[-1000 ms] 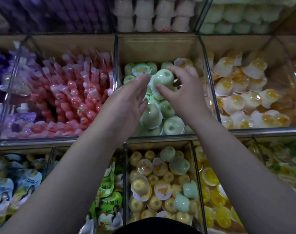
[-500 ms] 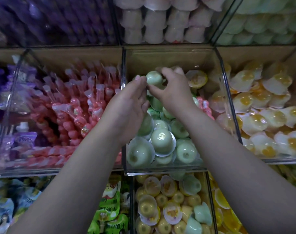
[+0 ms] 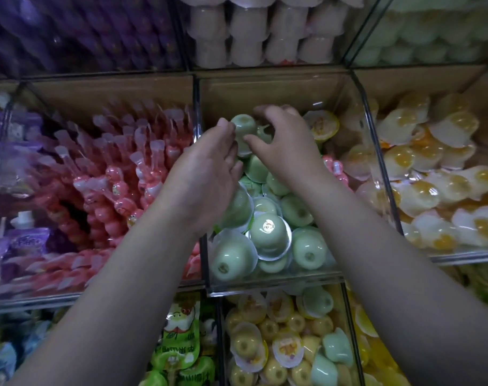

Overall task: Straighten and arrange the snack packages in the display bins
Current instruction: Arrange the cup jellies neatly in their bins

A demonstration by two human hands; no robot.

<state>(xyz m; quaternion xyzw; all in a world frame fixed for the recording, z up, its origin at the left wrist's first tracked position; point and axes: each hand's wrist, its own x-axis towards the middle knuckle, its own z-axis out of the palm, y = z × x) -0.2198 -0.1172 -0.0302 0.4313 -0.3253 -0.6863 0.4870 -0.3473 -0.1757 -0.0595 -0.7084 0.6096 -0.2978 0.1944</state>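
The middle clear bin point(image 3: 273, 285) holds a pile of pale green jelly cups point(image 3: 267, 235). At the back of this bin my right hand point(image 3: 287, 146) holds one green cup point(image 3: 244, 126) between thumb and curled fingers, just above the pile. The straight fingers of my left hand point(image 3: 206, 174) touch the same cup from the left. A yellow cup point(image 3: 322, 128) lies at the bin's back right, and a pink bottle-shaped pack point(image 3: 334, 168) shows against its right wall. My arms hide part of the pile.
Pink bottle-shaped packs point(image 3: 112, 176) fill the left bin, and egg-like white and yellow jellies point(image 3: 437, 174) fill the right one. Below is a bin of yellow cups point(image 3: 265, 344) with some green cups mixed in, beside green pouches point(image 3: 178, 341). Pale cups point(image 3: 245, 32) are stacked above.
Both hands have carried the green cup from over the middle of the pile toward the back of the bin. The view has shifted so the bins sit lower in frame.
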